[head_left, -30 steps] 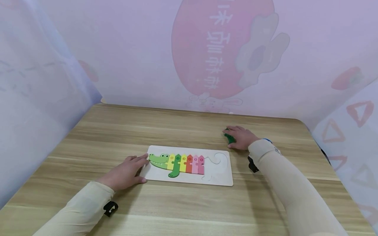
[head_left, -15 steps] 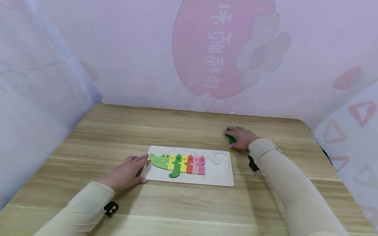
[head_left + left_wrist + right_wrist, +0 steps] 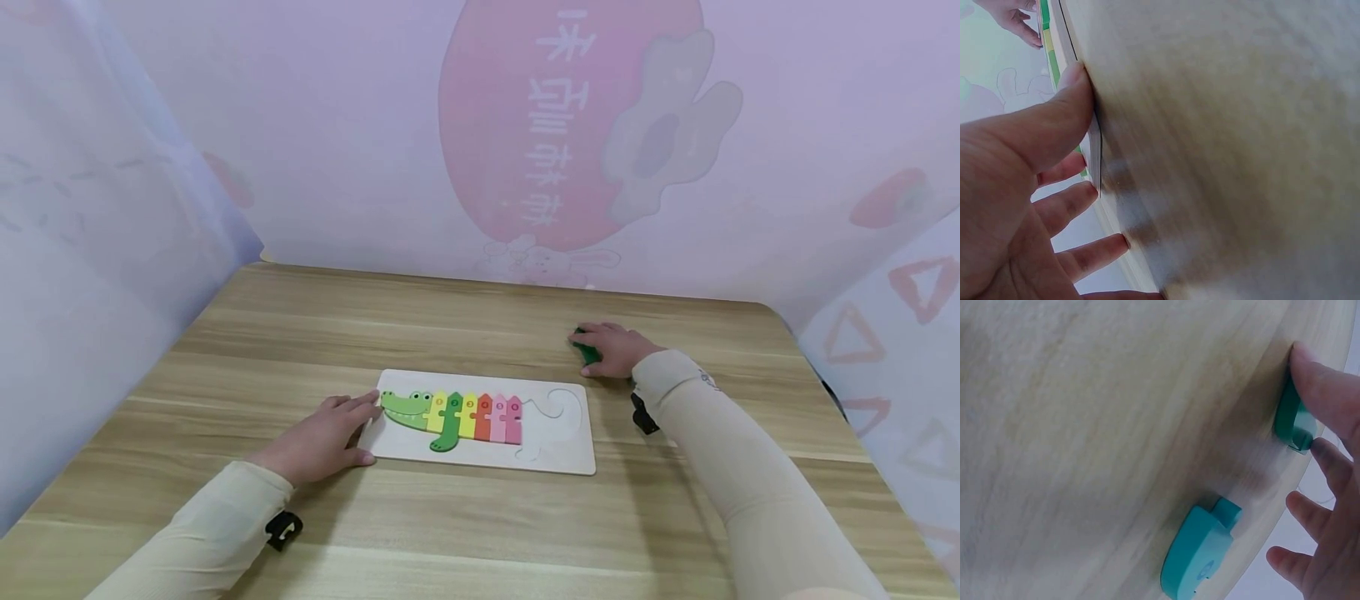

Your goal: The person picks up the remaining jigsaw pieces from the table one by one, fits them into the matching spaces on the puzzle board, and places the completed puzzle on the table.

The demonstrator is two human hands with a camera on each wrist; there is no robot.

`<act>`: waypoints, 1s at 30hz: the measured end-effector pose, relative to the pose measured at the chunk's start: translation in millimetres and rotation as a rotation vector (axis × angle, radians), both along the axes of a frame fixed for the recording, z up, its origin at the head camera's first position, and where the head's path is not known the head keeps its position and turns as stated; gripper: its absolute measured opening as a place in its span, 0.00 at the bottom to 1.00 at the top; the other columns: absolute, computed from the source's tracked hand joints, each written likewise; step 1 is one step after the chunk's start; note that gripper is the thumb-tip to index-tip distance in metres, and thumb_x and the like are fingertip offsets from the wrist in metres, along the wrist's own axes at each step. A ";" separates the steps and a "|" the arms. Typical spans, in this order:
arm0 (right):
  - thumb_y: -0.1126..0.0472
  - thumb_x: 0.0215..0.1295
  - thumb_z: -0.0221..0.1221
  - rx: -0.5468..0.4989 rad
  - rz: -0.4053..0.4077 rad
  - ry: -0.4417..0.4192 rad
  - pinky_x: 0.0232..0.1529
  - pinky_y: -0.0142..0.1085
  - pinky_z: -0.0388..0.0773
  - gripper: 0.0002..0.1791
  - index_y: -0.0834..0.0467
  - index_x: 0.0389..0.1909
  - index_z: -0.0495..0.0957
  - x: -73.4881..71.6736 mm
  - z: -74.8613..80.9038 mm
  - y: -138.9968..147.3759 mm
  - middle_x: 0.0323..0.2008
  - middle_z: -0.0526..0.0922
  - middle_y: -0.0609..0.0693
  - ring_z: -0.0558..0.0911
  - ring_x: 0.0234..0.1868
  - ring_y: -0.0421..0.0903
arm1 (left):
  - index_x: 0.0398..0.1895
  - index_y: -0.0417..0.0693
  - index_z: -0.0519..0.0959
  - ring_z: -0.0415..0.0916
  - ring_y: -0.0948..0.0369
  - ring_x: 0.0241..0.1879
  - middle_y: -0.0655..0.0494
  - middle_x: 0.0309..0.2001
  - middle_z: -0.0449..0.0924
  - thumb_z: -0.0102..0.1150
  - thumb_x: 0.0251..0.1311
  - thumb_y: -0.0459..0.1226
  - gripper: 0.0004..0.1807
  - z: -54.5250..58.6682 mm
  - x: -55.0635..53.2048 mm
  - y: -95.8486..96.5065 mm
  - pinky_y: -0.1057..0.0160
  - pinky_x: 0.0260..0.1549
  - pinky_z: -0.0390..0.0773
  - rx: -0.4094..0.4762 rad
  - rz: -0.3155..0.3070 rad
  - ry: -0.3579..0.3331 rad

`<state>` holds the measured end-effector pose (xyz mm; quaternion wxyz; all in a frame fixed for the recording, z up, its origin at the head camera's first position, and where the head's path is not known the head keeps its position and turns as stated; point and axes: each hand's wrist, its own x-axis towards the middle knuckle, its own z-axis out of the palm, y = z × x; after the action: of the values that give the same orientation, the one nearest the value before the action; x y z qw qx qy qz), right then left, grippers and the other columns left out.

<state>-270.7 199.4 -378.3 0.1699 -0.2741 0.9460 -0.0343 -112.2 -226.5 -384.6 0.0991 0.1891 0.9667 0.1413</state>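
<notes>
Board (image 3: 558, 446) touching left hand (image 3: 318, 437) — right hand (image 3: 618, 350) pinching green piece (image 3: 1287, 412).

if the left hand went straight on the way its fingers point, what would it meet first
The puzzle board: the left hand is already at its left end. The green crocodile head looks next, though depth is hard to judge.
</notes>
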 end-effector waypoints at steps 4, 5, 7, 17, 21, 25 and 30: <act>0.49 0.67 0.59 -0.007 0.006 0.001 0.60 0.67 0.60 0.36 0.56 0.72 0.61 -0.1 -0.6 0.8 0.73 0.54 0.63 0.55 0.70 0.69 | 0.59 0.42 0.73 0.61 0.37 0.64 0.40 0.70 0.61 0.69 0.54 0.46 0.31 0.4 0.1 0.0 0.39 0.57 0.68 -0.003 0.000 -0.003; 0.48 0.67 0.59 -0.005 0.013 0.010 0.60 0.67 0.60 0.36 0.56 0.71 0.61 0.2 -0.2 0.8 0.73 0.54 0.63 0.55 0.70 0.69 | 0.59 0.42 0.73 0.61 0.37 0.64 0.40 0.70 0.61 0.69 0.54 0.46 0.31 0.5 0.2 0.0 0.39 0.57 0.68 -0.001 -0.001 -0.004; 0.48 0.67 0.59 -0.004 0.019 0.020 0.60 0.67 0.61 0.35 0.56 0.71 0.62 0.9 -0.1 0.4 0.72 0.55 0.64 0.56 0.70 0.69 | 0.59 0.42 0.73 0.61 0.37 0.64 0.40 0.70 0.61 0.69 0.55 0.46 0.31 0.8 0.2 0.0 0.39 0.57 0.68 -0.001 -0.002 -0.005; 0.49 0.66 0.60 -0.026 -0.012 0.006 0.62 0.68 0.55 0.34 0.55 0.70 0.63 -1.0 -4.5 0.7 0.73 0.54 0.62 0.51 0.72 0.68 | 0.57 0.42 0.73 0.62 0.36 0.62 0.38 0.69 0.62 0.69 0.54 0.44 0.29 -0.3 0.4 -0.8 0.40 0.56 0.69 0.015 -0.018 0.009; 0.48 0.66 0.59 -0.027 -0.020 -0.006 0.62 0.68 0.55 0.34 0.55 0.70 0.63 -2.3 -6.4 1.5 0.73 0.53 0.62 0.49 0.72 0.68 | 0.58 0.43 0.73 0.62 0.37 0.63 0.39 0.70 0.61 0.69 0.55 0.45 0.29 -0.2 0.0 -0.3 0.40 0.56 0.69 0.013 -0.010 -0.004; 0.49 0.66 0.60 -0.035 -0.025 -0.007 0.62 0.69 0.55 0.33 0.56 0.69 0.64 -0.7 -3.8 1.1 0.73 0.54 0.63 0.50 0.72 0.68 | 0.57 0.43 0.74 0.61 0.37 0.63 0.39 0.70 0.61 0.68 0.55 0.45 0.29 0.7 -0.2 0.7 0.39 0.56 0.69 0.009 -0.007 -0.008; 0.50 0.66 0.61 -0.047 -0.028 0.000 0.62 0.69 0.56 0.33 0.57 0.68 0.66 1.7 0.5 0.1 0.72 0.55 0.64 0.51 0.71 0.69 | 0.57 0.43 0.73 0.61 0.37 0.63 0.39 0.70 0.61 0.68 0.55 0.45 0.29 1.7 -0.4 1.6 0.39 0.56 0.69 0.001 -0.003 -0.013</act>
<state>-269.0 199.5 -377.8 0.1629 -0.2649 0.9486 -0.0591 -112.6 -224.9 -382.8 0.1055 0.1896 0.9657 0.1430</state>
